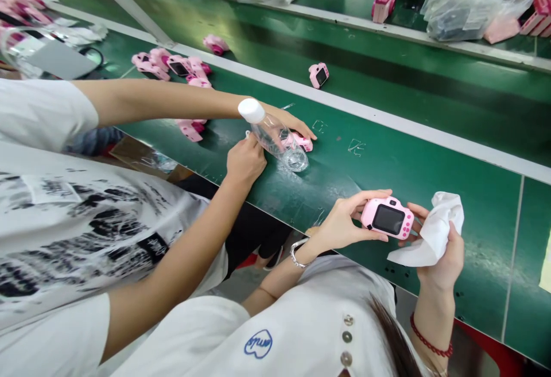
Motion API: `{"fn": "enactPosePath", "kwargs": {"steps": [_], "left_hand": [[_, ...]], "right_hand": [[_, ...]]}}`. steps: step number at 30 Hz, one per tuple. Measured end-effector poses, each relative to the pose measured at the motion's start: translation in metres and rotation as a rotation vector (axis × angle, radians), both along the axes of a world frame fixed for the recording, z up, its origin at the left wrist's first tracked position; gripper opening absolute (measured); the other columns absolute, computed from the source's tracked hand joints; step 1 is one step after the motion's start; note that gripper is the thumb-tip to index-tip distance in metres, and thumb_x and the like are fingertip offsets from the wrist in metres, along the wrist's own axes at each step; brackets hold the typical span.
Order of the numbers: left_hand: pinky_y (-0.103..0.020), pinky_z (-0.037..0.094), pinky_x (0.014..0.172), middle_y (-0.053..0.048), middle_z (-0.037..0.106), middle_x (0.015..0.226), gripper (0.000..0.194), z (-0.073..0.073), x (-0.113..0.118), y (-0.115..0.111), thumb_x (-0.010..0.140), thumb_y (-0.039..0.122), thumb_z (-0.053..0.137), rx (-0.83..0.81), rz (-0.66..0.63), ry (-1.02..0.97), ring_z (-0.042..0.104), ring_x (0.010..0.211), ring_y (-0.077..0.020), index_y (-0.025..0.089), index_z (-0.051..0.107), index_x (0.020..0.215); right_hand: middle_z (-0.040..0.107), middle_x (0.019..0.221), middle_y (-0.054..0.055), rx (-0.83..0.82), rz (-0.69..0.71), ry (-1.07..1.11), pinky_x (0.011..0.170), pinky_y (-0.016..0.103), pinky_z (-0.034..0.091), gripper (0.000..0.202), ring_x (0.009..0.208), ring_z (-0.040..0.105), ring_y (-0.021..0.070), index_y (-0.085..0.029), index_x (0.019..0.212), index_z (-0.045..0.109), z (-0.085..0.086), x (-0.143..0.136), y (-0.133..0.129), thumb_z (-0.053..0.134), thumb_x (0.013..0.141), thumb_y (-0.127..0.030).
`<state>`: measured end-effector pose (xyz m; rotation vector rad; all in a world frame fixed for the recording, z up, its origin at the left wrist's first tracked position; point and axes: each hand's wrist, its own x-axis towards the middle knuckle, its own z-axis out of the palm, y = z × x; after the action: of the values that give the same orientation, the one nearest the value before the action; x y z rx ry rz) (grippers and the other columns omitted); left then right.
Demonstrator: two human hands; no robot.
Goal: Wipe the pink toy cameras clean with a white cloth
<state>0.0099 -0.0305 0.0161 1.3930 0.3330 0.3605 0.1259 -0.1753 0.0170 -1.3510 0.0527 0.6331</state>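
A pink toy camera [388,218], its dark screen and pink buttons turned up toward me, is held above the green bench. My left hand [344,222] grips its left end between thumb and fingers. At the other end, the fingers of my right hand [443,256] reach behind the camera's right edge. That same hand is closed on a crumpled white cloth [437,230], which hangs over the fingers and hides part of them. Whether the right fingertips press on the camera, I cannot tell.
Left of me, a co-worker's hand [286,121] rests by another pink camera [303,142], partly behind a clear bottle [273,136]. More pink cameras [172,64] lie farther left. One camera [319,75] sits beyond the white rail [370,114]. A plastic bag [460,10] lies across the line.
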Motion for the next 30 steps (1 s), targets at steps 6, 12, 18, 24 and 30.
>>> {"fn": "enactPosePath", "kwargs": {"steps": [6,12,18,24,30], "left_hand": [[-0.025,0.059,0.085,-0.01,0.072,0.128,0.076,0.001,0.001,-0.001,0.062,0.031,0.094,0.045,0.045,0.044,0.073,0.102,-0.0195,0.021,0.063,0.131],[-0.021,0.042,0.05,-0.005,0.079,0.106,0.087,0.006,0.002,-0.005,0.059,0.043,0.094,0.271,0.125,0.216,0.057,0.058,-0.0088,0.021,0.06,0.136],[-0.025,0.055,0.075,-0.007,0.076,0.119,0.078,0.0,0.003,-0.002,0.061,0.036,0.095,0.251,0.106,0.133,0.071,0.088,-0.017,0.021,0.063,0.13],[-0.026,0.057,0.086,-0.008,0.072,0.127,0.072,-0.004,0.003,0.004,0.061,0.033,0.095,0.163,0.052,0.051,0.07,0.109,-0.021,0.022,0.067,0.127],[-0.025,0.056,0.084,-0.009,0.073,0.125,0.075,-0.004,0.005,0.007,0.06,0.035,0.096,0.1,0.043,0.052,0.07,0.108,-0.0214,0.022,0.067,0.127]], "right_hand": [[0.074,0.101,0.007,-0.009,0.051,-0.033,0.045,0.025,0.042,0.053,0.069,0.063,0.0189,-0.019,0.095,0.074,-0.006,0.003,-0.001,0.06,0.074,-0.065],[0.074,0.097,0.005,-0.092,0.122,-0.006,0.066,0.029,0.051,0.044,0.085,0.067,0.0215,-0.02,0.093,0.076,-0.018,0.004,0.0,0.065,0.072,-0.057],[0.071,0.08,0.003,-0.093,0.1,0.04,0.047,0.026,0.044,0.044,0.059,0.057,0.0154,-0.02,0.092,0.076,-0.014,0.005,0.0,0.067,0.07,-0.057],[0.074,0.091,0.008,0.016,0.11,0.003,0.04,0.024,0.041,0.039,0.055,0.057,0.0142,-0.019,0.087,0.074,-0.004,0.01,0.001,0.063,0.071,-0.052],[0.075,0.09,0.007,0.08,0.134,0.046,0.037,0.023,0.043,0.033,0.055,0.059,0.0144,-0.021,0.067,0.061,-0.004,0.014,0.004,0.069,0.067,-0.053]]}}
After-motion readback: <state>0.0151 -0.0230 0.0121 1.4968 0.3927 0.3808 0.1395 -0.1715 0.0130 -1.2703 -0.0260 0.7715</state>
